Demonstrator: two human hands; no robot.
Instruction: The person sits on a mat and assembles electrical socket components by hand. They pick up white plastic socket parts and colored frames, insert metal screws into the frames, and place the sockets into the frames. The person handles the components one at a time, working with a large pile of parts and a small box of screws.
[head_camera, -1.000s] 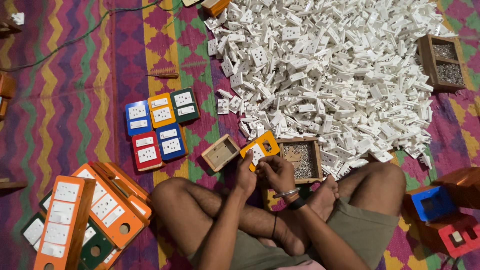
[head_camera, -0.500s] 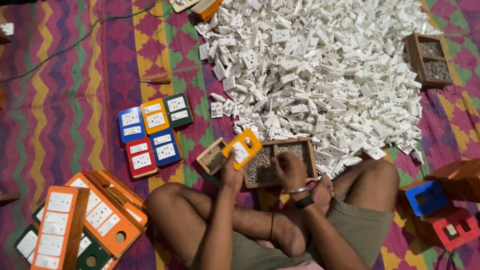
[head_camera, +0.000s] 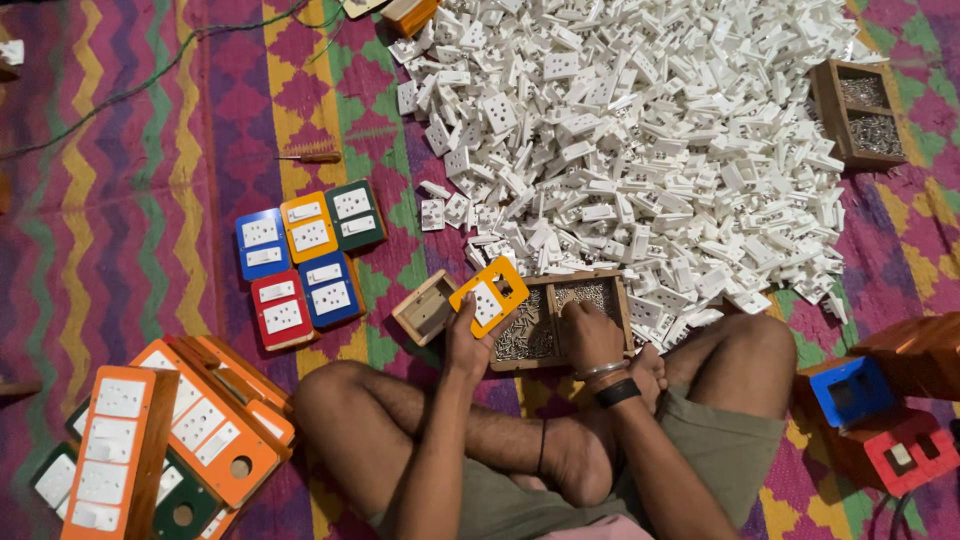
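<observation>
I sit cross-legged on a patterned mat. My left hand (head_camera: 464, 338) holds up a yellow switch plate (head_camera: 490, 295) with a white socket fitted in one of its openings. My right hand (head_camera: 590, 335) reaches into a wooden tray of small screws (head_camera: 555, 318) just in front of my legs, fingers curled down among them; whether it has one pinched is hidden. A small empty wooden box (head_camera: 427, 308) lies left of the tray.
A large heap of white sockets (head_camera: 640, 140) fills the upper right. Several finished coloured plates (head_camera: 300, 250) lie to the left, orange boards (head_camera: 170, 440) at lower left, blue and red boxes (head_camera: 880, 420) at right, another screw tray (head_camera: 865, 112) far right, a screwdriver (head_camera: 312, 157).
My left hand lifted the yellow plate up and slightly left. My right hand left the plate and dropped into the screw tray.
</observation>
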